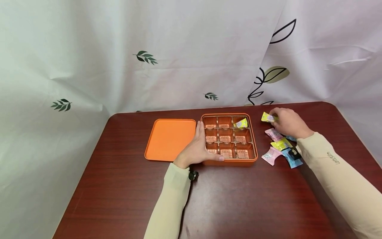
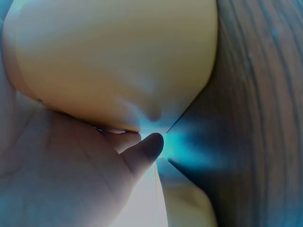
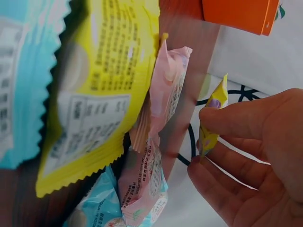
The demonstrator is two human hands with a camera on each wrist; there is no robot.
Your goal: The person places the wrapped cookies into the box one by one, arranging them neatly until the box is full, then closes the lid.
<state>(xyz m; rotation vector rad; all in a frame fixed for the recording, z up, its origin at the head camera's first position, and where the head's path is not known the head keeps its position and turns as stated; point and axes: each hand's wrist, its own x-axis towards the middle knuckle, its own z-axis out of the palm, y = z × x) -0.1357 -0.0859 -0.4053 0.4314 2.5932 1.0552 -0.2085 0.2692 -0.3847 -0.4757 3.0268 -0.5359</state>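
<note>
Between thumb and fingers, my right hand (image 1: 290,122) pinches a yellow candy packet (image 1: 267,117) above the far end of a small pile. My left hand (image 1: 195,149) lies along the left front corner of an orange box (image 1: 229,163), fingers straight along its left side and thumb across the front rim. The box has several copper-coloured compartments; another yellow packet (image 1: 241,123) sits in the back right one. In the right wrist view the held packet (image 3: 213,116) is seen edge-on, gripped near the fingertips.
Right of the box lie pink packets (image 1: 271,155), a yellow packet (image 1: 281,144) and blue packets (image 1: 291,158), partly overlapping. The orange lid (image 1: 170,139) rests flat on the dark red table (image 1: 119,189) at the left. A patterned white curtain (image 1: 179,49) hangs behind the table.
</note>
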